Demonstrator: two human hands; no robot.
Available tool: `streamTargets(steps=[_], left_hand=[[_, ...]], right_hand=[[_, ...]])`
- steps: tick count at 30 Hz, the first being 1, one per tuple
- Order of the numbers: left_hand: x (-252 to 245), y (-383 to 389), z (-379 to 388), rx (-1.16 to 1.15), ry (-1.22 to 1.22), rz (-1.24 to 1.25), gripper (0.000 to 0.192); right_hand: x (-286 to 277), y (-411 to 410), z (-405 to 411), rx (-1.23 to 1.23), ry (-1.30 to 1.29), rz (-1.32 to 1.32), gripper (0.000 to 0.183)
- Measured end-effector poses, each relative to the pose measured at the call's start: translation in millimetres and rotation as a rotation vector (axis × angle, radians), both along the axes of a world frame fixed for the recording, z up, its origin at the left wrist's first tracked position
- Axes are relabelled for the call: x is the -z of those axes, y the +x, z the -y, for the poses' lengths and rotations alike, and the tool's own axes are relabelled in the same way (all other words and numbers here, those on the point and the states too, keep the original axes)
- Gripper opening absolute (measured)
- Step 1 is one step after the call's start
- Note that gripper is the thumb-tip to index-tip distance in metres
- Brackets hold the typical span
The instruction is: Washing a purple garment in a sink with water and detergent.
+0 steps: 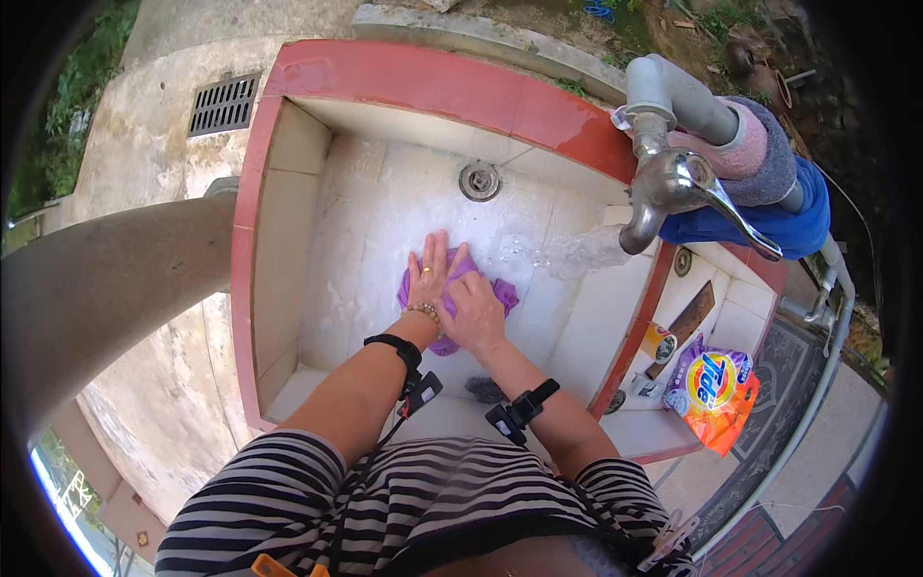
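A wet purple cloth (441, 345) lies bunched on the floor of a tiled wash basin (288, 209). Spread over its left part is my left hand (430, 285), fingers pointing away from me, with a ring and a beaded bracelet. My right hand (474, 310) has its fingers curled on the cloth, right beside the left hand, and appears to grip a fold. Water (577, 251) runs from the metal tap (660, 191) at the right towards the cloth. Suds or wet film cover the basin floor around it. A round metal drain (479, 181) lies beyond my hands.
The basin has a raised red tiled rim (433, 76). A smaller compartment at the right holds a Tide detergent bag (714, 389), a yellow can (659, 342) and a brown board (685, 324). Towels (757, 155) hang on the pipe. A dark scrubbing pad (486, 390) lies near me.
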State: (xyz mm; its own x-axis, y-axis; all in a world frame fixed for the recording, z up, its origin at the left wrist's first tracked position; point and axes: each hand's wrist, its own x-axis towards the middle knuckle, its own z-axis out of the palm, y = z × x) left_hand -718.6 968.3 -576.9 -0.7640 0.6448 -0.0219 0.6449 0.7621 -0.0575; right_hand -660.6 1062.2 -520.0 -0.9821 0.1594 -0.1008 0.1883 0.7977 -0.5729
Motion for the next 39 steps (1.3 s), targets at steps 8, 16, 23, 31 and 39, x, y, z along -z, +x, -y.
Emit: streamTargets(steps=[8,16,23,31,39], left_hand=[[-38.2,-5.6,-11.4,-0.093,0.038,0.676,0.114],[-50.1,-2.1,-27.7,-0.027,0.035,0.645,0.116],[-80.1,-26.1,-58.9,-0.005,0.288,0.616,0.123],[-63.4,-53.1,-42.1,-0.25,0.413,1.09,0.052],[-65.2,10.6,-17.6,-0.027,0.012,0.713,0.124]], right_hand=[[19.5,-41.5,-46.1,0.384,0.166,0.023,0.029],[30.8,-31.5,-112.1,0.418,0.051,0.159,0.027],[-144.8,-31.0,-132.5,0.904,-1.319,-0.085,0.021],[-125.8,23.2,-63.7,0.453,-1.234,0.289,0.008],[-7.0,-15.4,-125.1,0.473,0.261,-0.208,0.032]])
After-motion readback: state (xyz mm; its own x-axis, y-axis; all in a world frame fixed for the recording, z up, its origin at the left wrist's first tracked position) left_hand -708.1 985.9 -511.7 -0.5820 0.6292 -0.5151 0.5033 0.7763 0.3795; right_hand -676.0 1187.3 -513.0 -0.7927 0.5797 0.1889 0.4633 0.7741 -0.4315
